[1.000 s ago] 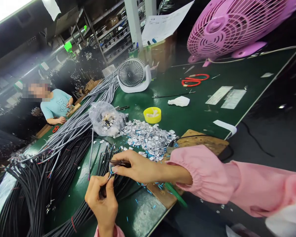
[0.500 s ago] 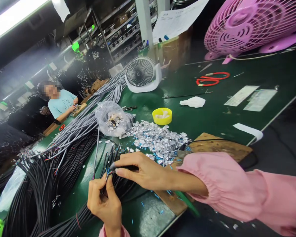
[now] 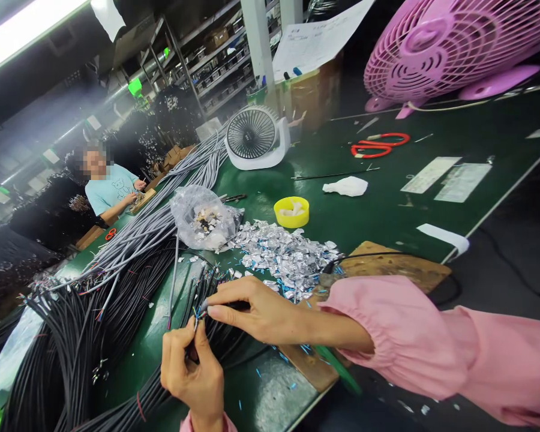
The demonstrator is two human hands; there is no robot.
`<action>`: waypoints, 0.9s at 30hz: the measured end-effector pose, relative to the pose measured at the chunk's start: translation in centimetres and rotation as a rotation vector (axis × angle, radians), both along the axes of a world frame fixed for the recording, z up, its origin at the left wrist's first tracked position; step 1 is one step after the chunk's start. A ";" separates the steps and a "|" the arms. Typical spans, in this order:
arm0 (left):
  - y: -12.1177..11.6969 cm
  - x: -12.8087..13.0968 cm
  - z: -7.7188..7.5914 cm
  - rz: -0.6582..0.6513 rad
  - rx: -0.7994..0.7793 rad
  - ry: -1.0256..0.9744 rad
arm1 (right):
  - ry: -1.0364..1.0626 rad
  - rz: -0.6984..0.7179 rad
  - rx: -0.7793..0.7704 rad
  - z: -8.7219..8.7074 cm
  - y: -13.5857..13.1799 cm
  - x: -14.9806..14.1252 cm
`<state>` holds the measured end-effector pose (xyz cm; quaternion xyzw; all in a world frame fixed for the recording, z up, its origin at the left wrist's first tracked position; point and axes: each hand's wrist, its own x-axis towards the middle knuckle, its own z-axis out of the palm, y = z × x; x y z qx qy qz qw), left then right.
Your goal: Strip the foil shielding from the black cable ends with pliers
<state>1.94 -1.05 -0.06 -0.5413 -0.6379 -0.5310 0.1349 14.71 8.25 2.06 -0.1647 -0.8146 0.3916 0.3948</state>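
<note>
My left hand (image 3: 191, 369) is closed round the end of a black cable (image 3: 193, 327), thumb and forefinger pinched just below its thin coloured wire ends. My right hand (image 3: 247, 309) is pinched on a small dark tool whose tip meets those wire ends, right above the left hand. Both hands work over a large bundle of black cables (image 3: 72, 354) lying on the green table (image 3: 387, 204). A pink sleeve covers my right forearm, which rests over a wooden board (image 3: 387, 267).
A heap of silver foil scraps (image 3: 288, 255), a clear bag of small parts (image 3: 202, 219), a yellow dish (image 3: 291, 211), grey cables (image 3: 162, 216), a small white fan (image 3: 254, 137), red scissors (image 3: 373, 145) and a pink fan (image 3: 450, 45) lie beyond. Another person (image 3: 108, 189) sits far left.
My hands have stayed together on the cable end, with only small finger shifts. The view has panned slightly.
</note>
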 end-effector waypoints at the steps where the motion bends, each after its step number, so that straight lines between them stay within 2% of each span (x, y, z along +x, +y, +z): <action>1: 0.0 0.0 0.0 -0.001 0.003 0.002 | 0.001 0.000 0.000 0.0 0.0 0.0; 6: 0.0 0.0 0.0 0.000 0.007 0.009 | 0.004 0.002 -0.032 0.0 0.0 0.0; 14: 0.2 -0.1 -0.3 0.027 0.009 0.017 | 0.018 0.089 -0.267 0.0 -0.1 -0.4; 17: 0.2 -0.1 -0.4 0.038 0.015 0.028 | 0.028 0.105 -0.309 -0.2 -0.1 -0.5; 21: 0.2 0.2 -0.2 0.051 0.023 0.049 | 0.042 0.023 -0.260 -0.2 -0.3 -0.5; 27: 0.4 1.1 1.5 0.120 0.019 0.069 | -0.055 -0.155 0.002 0.3 -0.5 -0.1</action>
